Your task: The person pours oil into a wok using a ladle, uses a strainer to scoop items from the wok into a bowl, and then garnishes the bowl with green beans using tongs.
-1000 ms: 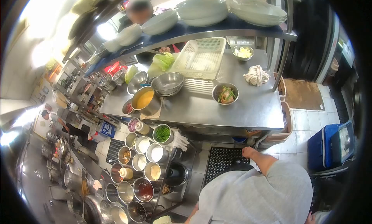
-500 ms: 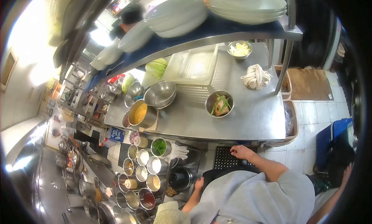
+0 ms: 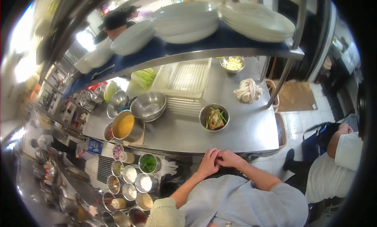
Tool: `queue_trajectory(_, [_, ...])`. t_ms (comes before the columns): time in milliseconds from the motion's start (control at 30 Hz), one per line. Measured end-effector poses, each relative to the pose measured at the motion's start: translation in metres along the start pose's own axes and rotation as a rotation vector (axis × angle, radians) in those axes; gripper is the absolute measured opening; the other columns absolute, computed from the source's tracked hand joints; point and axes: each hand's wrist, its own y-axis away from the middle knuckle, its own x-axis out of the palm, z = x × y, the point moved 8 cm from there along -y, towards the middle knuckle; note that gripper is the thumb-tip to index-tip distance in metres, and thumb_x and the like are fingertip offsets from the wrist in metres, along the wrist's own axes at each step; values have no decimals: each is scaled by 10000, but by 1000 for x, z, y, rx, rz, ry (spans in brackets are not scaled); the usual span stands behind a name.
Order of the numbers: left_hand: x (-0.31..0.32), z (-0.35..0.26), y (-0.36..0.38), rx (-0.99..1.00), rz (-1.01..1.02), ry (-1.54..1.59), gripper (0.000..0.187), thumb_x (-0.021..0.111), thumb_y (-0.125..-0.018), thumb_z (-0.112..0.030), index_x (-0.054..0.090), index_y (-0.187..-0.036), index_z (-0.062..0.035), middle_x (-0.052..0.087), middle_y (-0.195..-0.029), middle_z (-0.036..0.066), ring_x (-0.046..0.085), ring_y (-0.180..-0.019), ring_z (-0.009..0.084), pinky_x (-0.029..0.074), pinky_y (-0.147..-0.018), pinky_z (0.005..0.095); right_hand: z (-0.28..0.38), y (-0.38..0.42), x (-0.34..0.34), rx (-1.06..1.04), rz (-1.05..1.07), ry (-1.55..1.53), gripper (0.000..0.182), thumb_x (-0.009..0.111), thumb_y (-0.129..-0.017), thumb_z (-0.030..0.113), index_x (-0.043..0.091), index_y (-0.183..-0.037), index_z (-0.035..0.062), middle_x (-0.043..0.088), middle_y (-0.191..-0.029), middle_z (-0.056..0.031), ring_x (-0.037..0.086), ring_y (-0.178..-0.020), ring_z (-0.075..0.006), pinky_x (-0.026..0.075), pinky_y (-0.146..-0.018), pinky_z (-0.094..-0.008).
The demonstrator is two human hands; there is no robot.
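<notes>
My left hand, with a ring on one finger, and my right hand meet in front of my body, just off the near edge of the steel table. Their fingers are curled against each other, and I see no object in them. Beyond them on the table, closest to both, stands a steel bowl with a browned piece of food and green stalks in it. Farther back are a crumpled cloth and a small bowl of pale cut pieces.
Left on the table are a pot of yellow liquid, steel bowls, a perforated white tray and lettuce. Plates line the shelf above. Several ingredient tins stand lower left. A co-worker is at right.
My hands, apart before, have come together at the table's near edge. The view has shifted, and more of the co-worker at right now shows.
</notes>
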Motion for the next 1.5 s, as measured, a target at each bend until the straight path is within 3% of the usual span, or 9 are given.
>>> queue_trajectory(67, [-7, 5, -15, 109, 71, 31, 647, 682, -643, -43, 447, -1245, -12, 488, -1225, 208, 453, -1159, 382, 428, -950, 432, 3, -21, 3, -7, 13, 146, 198, 642, -766, 181, 660, -883, 22, 657, -841, -207, 634, -794, -385, 517, -711, -440])
queue_trajectory(167, [-9, 41, -24, 131, 95, 86, 685, 687, -619, -44, 432, -1255, -24, 518, -1192, 205, 488, -1115, 387, 430, -944, 447, -9, -49, 7, -103, -94, 170, 212, 639, -751, 209, 660, -869, 34, 654, -822, -199, 628, -756, -392, 510, -682, -462])
queue_trajectory(267, [-4, 76, -31, 62, 187, 161, 667, 689, -611, -56, 457, -1236, -37, 548, -1155, 201, 515, -1081, 388, 429, -939, 453, -14, -66, 7, -34, -186, 174, 192, 625, -755, 204, 662, -853, 44, 646, -782, -193, 626, -709, -392, 506, -645, -453])
queue_trajectory(367, [-12, 79, -36, 52, 90, 181, 648, 686, -615, -63, 474, -1227, -48, 572, -1121, 195, 534, -1059, 392, 430, -942, 453, -24, -68, 6, 54, -329, 162, 178, 624, -751, 198, 661, -829, 42, 632, -737, -194, 623, -675, -388, 503, -608, -434])
queue_trajectory(600, [-3, 92, -26, 99, 120, 123, 666, 702, -637, -100, 461, -1256, -51, 560, -1183, 197, 520, -1108, 379, 411, -984, 457, -10, -66, 8, -54, -445, 217, 156, 651, -735, 189, 652, -767, 37, 636, -697, -176, 623, -636, -371, 505, -574, -432])
queue_trajectory(833, [-5, 81, -28, 9, 153, 93, 663, 696, -655, -111, 446, -1264, -34, 539, -1212, 197, 501, -1151, 363, 413, -992, 428, -14, -65, 6, -132, -386, 262, 146, 658, -731, 177, 655, -783, 41, 637, -697, -177, 625, -629, -370, 509, -573, -440])
queue_trajectory(1200, [-4, 81, -28, -204, 71, 46, 628, 673, -644, -106, 470, -1238, -83, 557, -1119, 172, 544, -1041, 369, 472, -875, 426, -26, -75, 2, -93, -122, -86, 158, 616, -801, 150, 670, -886, 28, 643, -746, -188, 656, -668, -310, 500, -605, -368])
queue_trajectory(1333, [2, 86, -26, -177, 58, 32, 619, 646, -624, -75, 484, -1221, -87, 559, -1122, 165, 543, -1043, 362, 473, -874, 420, -21, -70, 1, -86, -169, -47, 127, 611, -803, 134, 645, -828, 15, 630, -744, -205, 618, -676, -390, 488, -588, -426])
queue_trajectory(1500, [3, 87, -26, -174, 5, -8, 584, 670, -620, -77, 509, -1181, -85, 581, -1078, 156, 557, -1015, 356, 474, -863, 412, -23, -69, 1, -115, -213, -40, 124, 602, -809, 135, 634, -825, 16, 625, -747, -207, 607, -686, -405, 484, -591, -449])
